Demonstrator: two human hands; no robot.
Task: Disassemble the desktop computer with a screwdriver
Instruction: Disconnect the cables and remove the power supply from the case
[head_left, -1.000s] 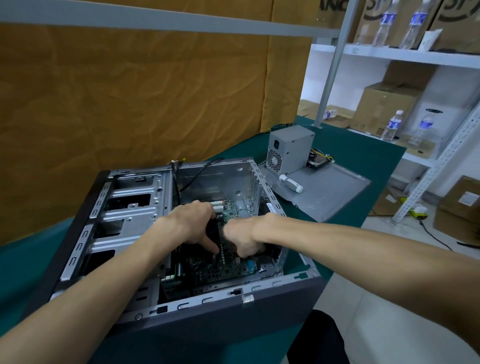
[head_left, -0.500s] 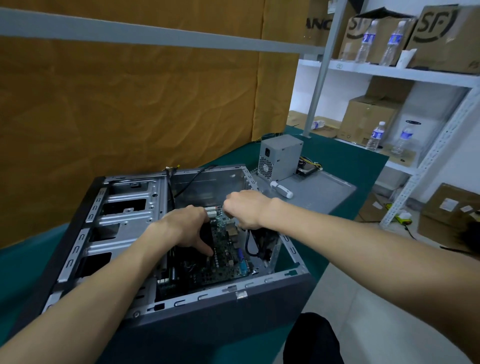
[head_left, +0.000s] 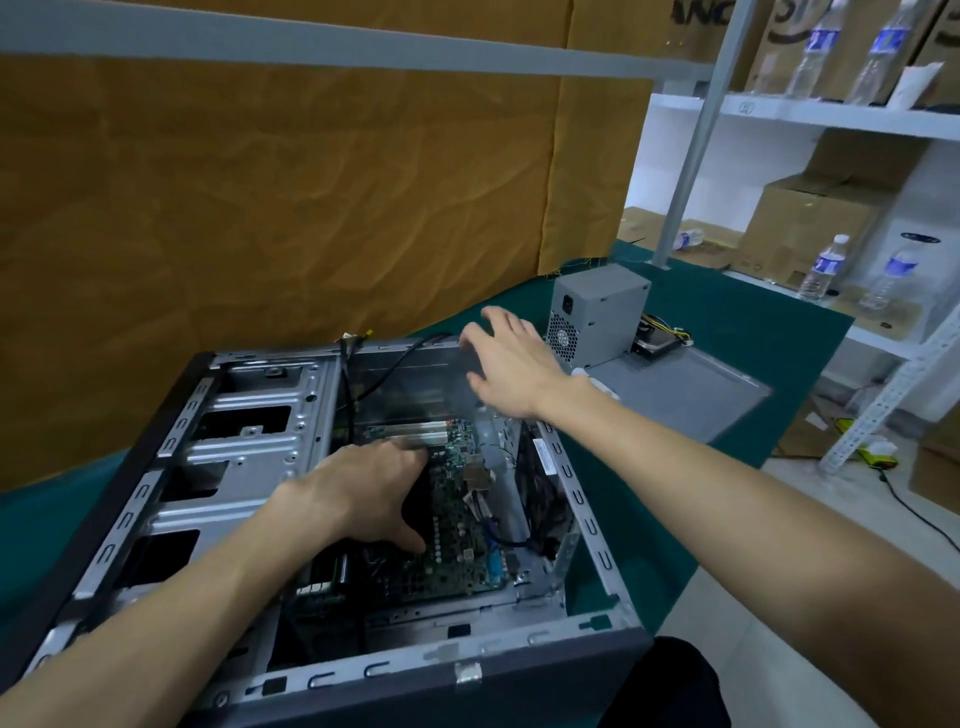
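The left hand (head_left: 363, 488) reaches down inside the open computer case (head_left: 457, 670), fingers curled around a dark part on the motherboard (head_left: 452, 540). The right hand (head_left: 511, 358) hovers with fingers spread, holding nothing, above the case's far right corner. Farther right, a grey power supply (head_left: 597, 312) stands on the green table (head_left: 727, 322).

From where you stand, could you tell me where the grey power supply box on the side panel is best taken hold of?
Grip the power supply across its two broad side walls near the top, coming from above. It stands upright on the side panel, its flat top is free, and its cables trail out behind it on the right, so that side is best avoided.
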